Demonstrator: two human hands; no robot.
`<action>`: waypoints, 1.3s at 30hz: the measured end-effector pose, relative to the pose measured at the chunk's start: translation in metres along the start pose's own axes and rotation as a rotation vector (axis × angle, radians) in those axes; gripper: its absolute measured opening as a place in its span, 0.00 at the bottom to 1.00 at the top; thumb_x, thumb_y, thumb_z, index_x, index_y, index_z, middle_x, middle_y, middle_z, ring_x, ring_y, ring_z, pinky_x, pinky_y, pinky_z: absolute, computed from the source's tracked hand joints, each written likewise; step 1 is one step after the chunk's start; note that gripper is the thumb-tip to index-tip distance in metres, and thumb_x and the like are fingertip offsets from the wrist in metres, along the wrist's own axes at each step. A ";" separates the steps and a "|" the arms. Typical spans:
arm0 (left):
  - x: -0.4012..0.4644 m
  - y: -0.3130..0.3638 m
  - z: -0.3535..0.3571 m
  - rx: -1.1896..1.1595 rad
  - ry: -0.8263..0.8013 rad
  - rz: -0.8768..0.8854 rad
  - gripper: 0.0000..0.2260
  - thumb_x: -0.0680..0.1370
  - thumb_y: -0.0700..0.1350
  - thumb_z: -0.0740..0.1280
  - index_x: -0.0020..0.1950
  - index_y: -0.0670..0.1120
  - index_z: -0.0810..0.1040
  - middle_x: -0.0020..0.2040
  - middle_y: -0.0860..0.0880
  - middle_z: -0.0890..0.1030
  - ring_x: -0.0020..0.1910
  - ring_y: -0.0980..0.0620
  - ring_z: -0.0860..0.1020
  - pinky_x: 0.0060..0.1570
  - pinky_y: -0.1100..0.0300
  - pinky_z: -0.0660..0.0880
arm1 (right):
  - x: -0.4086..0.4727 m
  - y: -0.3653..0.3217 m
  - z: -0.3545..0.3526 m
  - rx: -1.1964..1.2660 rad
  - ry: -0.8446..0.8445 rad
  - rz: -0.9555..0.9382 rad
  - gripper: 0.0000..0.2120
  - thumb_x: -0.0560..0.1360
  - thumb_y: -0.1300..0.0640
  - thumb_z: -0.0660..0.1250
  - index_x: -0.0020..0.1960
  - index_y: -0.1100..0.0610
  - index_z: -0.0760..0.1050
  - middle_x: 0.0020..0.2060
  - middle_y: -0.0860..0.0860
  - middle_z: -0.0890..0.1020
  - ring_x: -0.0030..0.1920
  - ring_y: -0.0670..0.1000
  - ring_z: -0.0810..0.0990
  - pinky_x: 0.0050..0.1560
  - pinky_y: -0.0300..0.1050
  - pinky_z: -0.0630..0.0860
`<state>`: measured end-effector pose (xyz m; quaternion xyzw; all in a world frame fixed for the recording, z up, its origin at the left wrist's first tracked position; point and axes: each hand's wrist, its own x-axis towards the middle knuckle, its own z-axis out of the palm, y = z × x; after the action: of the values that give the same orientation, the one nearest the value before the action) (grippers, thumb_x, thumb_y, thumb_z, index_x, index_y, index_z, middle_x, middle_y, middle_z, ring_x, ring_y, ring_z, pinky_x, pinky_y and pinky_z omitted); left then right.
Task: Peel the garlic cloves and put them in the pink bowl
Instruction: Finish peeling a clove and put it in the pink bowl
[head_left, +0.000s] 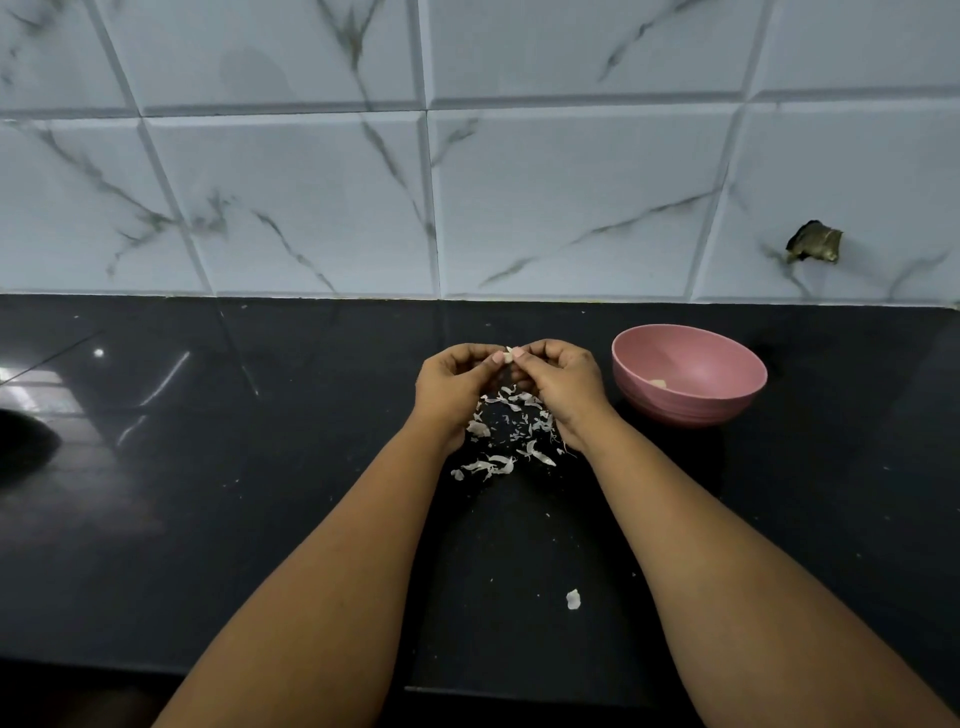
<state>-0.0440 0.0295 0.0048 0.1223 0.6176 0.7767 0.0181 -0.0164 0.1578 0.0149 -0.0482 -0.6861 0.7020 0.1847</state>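
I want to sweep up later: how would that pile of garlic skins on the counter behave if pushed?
The garlic skins look thin and curled, so probably very light and apt to scatter. On the glossy counter they would likely slide easily, though tiny flecks may cling.

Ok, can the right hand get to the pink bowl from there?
Probably yes: the pink bowl sits just right of the right hand, with bare counter between, though that hand is pinching the garlic clove.

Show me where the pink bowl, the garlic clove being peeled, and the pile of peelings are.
pink bowl (691, 402): head view, on its outer front wall.
garlic clove (508, 354): head view, on the pale tip showing between the fingers.
pile of peelings (511, 431): head view, on the scraps near its middle.
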 end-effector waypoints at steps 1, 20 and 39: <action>0.000 0.001 0.000 -0.021 -0.016 -0.002 0.03 0.77 0.36 0.70 0.49 0.40 0.83 0.44 0.42 0.85 0.44 0.49 0.83 0.50 0.58 0.80 | 0.001 0.000 0.000 0.018 -0.006 0.010 0.05 0.76 0.61 0.69 0.41 0.58 0.80 0.33 0.53 0.81 0.33 0.45 0.78 0.37 0.36 0.76; 0.001 0.001 0.000 0.023 0.093 0.008 0.02 0.77 0.36 0.70 0.48 0.42 0.81 0.42 0.44 0.83 0.36 0.55 0.79 0.39 0.65 0.77 | 0.004 0.009 -0.009 -1.032 -0.128 -0.188 0.13 0.71 0.44 0.73 0.39 0.54 0.81 0.46 0.49 0.71 0.53 0.50 0.65 0.58 0.44 0.66; 0.000 0.002 0.002 0.189 0.031 0.055 0.04 0.78 0.37 0.69 0.47 0.43 0.82 0.38 0.50 0.83 0.34 0.60 0.79 0.38 0.67 0.75 | 0.002 0.002 -0.008 -0.001 -0.087 0.022 0.03 0.74 0.64 0.71 0.44 0.59 0.83 0.43 0.56 0.85 0.46 0.50 0.83 0.55 0.46 0.80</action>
<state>-0.0428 0.0309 0.0069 0.1284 0.6847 0.7170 -0.0244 -0.0163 0.1663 0.0126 -0.0251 -0.6933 0.7050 0.1470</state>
